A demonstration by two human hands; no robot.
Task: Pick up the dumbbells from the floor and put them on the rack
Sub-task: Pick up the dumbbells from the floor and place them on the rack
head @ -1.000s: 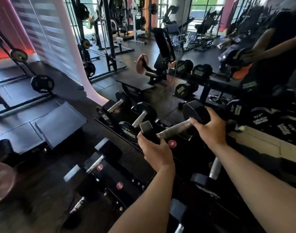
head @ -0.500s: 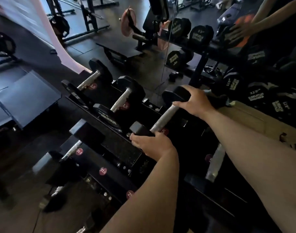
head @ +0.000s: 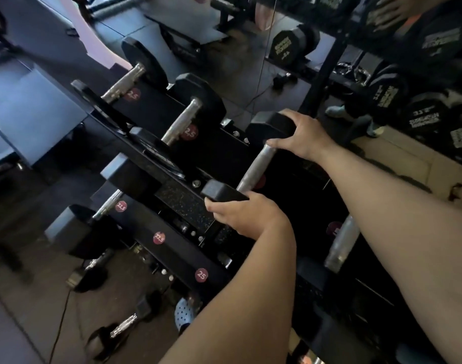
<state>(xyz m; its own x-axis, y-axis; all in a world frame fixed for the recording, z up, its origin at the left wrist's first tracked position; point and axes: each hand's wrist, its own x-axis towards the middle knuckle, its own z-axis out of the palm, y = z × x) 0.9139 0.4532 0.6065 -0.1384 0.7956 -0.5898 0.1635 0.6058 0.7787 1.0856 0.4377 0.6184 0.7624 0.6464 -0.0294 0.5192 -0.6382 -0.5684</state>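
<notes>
Dumbbell (head: 253,168) lower, onto rack (head: 182,198).

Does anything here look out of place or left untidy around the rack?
Yes. At least two dumbbells still lie on the floor at the foot of the rack, one beside a loose cable. Both hands, left and right, hold another dumbbell.

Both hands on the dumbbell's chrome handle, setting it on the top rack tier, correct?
Not quite. In the head view the left hand and right hand grip the dumbbell by its two black end weights, not the chrome handle. It is at the rack top tier.
</notes>
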